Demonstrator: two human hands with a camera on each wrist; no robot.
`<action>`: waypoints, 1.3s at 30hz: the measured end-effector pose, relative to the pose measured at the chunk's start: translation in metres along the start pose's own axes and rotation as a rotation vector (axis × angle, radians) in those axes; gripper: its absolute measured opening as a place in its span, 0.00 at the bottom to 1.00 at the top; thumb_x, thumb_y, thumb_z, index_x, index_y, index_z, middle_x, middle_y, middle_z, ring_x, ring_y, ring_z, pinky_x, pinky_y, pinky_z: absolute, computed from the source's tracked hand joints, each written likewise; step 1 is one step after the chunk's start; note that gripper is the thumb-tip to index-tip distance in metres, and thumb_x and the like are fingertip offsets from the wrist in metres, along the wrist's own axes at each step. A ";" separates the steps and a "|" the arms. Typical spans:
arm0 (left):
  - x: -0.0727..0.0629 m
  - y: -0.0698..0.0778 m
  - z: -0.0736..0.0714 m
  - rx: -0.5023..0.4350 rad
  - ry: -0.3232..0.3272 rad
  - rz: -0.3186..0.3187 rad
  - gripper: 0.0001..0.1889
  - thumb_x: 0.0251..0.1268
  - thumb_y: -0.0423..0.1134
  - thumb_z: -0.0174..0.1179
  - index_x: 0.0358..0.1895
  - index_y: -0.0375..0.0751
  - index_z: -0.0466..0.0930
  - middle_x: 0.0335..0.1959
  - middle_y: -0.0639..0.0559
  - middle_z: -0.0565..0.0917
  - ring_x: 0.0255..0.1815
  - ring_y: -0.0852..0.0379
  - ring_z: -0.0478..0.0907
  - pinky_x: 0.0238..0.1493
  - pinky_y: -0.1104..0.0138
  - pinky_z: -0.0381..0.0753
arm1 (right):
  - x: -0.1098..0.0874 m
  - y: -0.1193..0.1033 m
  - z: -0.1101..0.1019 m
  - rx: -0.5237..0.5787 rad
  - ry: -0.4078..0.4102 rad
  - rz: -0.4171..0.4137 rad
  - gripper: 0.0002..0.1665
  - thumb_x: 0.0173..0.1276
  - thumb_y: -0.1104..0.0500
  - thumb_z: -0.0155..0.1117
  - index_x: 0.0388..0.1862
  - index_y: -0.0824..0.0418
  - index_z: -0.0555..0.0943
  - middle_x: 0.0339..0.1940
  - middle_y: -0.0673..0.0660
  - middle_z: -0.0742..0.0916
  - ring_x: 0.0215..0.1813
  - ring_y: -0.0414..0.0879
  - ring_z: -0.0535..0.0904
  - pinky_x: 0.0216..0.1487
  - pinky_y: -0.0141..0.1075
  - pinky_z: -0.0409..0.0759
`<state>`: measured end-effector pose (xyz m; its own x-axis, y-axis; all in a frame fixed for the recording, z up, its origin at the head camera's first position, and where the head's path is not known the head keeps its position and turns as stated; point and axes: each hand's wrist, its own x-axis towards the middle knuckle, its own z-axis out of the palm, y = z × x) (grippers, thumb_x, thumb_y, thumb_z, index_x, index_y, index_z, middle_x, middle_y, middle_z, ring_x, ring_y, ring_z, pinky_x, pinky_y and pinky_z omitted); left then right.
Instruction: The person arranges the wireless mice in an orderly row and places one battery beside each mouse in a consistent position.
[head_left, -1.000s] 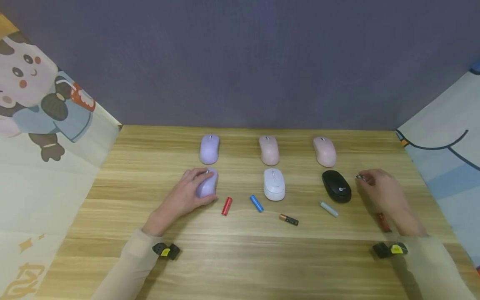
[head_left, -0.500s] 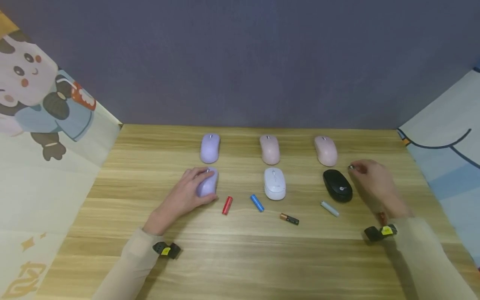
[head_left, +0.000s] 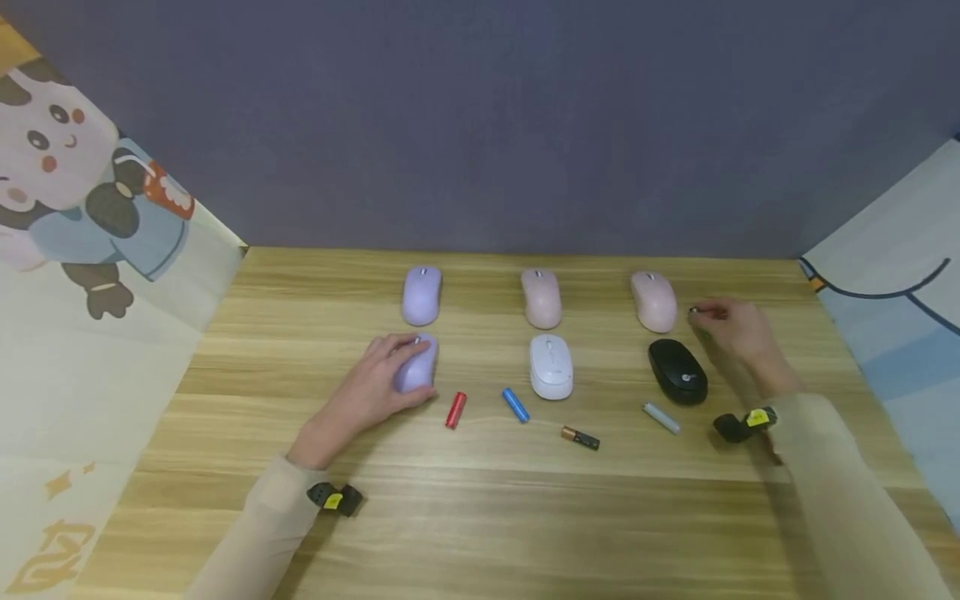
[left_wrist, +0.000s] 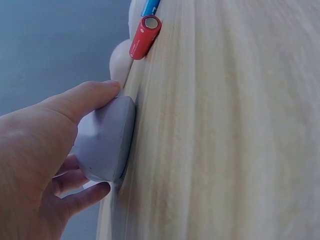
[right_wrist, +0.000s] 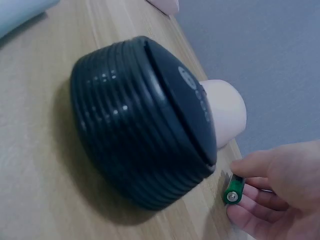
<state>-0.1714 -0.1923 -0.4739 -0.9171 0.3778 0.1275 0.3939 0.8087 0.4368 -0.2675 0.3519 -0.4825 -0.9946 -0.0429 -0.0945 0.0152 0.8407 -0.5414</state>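
Observation:
My left hand (head_left: 363,396) grips the near purple computer mouse (head_left: 415,372), thumb on one side and fingers on the other; the mouse sits on the table. My right hand (head_left: 742,333) pinches a small battery (right_wrist: 233,194) between thumb and fingers, its green end and silver terminal showing in the right wrist view. That hand is at the far right, beside the right pink mouse (head_left: 654,302) and behind the black mouse (head_left: 677,372). Another purple mouse (head_left: 422,296) lies behind the left hand.
Between the hands are a white mouse (head_left: 551,367) and a second pink mouse (head_left: 542,297). Loose batteries lie in front: red (head_left: 456,410), blue (head_left: 516,405), black-and-copper (head_left: 581,437) and pale grey (head_left: 662,417). A dark partition (head_left: 525,125) borders the table's back edge.
My right hand has moved away from me and a little left, carrying the battery from beside the black mouse to beside the right pink mouse. The left hand stays on the purple mouse.

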 end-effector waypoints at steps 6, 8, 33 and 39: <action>0.000 -0.002 0.002 -0.002 0.008 0.008 0.40 0.56 0.55 0.77 0.70 0.40 0.76 0.69 0.39 0.75 0.63 0.41 0.73 0.59 0.46 0.84 | 0.006 -0.003 -0.001 0.016 -0.008 0.045 0.30 0.81 0.48 0.55 0.63 0.74 0.77 0.59 0.79 0.80 0.59 0.73 0.77 0.59 0.65 0.77; 0.000 -0.003 0.002 -0.003 0.005 0.003 0.40 0.56 0.55 0.77 0.70 0.40 0.76 0.69 0.39 0.75 0.63 0.41 0.73 0.60 0.47 0.83 | 0.008 -0.005 -0.001 0.016 -0.018 0.055 0.31 0.81 0.47 0.55 0.63 0.74 0.76 0.60 0.79 0.80 0.59 0.73 0.77 0.60 0.65 0.76; -0.001 -0.002 0.002 -0.001 0.013 0.002 0.40 0.56 0.54 0.77 0.70 0.40 0.76 0.69 0.39 0.75 0.64 0.40 0.73 0.60 0.45 0.84 | 0.022 -0.010 0.001 0.004 -0.036 0.108 0.32 0.80 0.46 0.54 0.62 0.75 0.76 0.56 0.78 0.83 0.55 0.70 0.80 0.59 0.62 0.78; -0.001 -0.002 0.002 -0.004 0.013 0.004 0.41 0.56 0.54 0.77 0.70 0.40 0.76 0.69 0.39 0.75 0.65 0.40 0.73 0.60 0.46 0.83 | 0.024 -0.011 0.001 0.004 -0.040 0.125 0.32 0.80 0.46 0.54 0.63 0.74 0.75 0.57 0.77 0.82 0.56 0.69 0.80 0.57 0.60 0.79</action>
<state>-0.1716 -0.1935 -0.4770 -0.9161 0.3754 0.1411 0.3977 0.8051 0.4401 -0.2911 0.3413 -0.4796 -0.9799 0.0405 -0.1952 0.1396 0.8384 -0.5268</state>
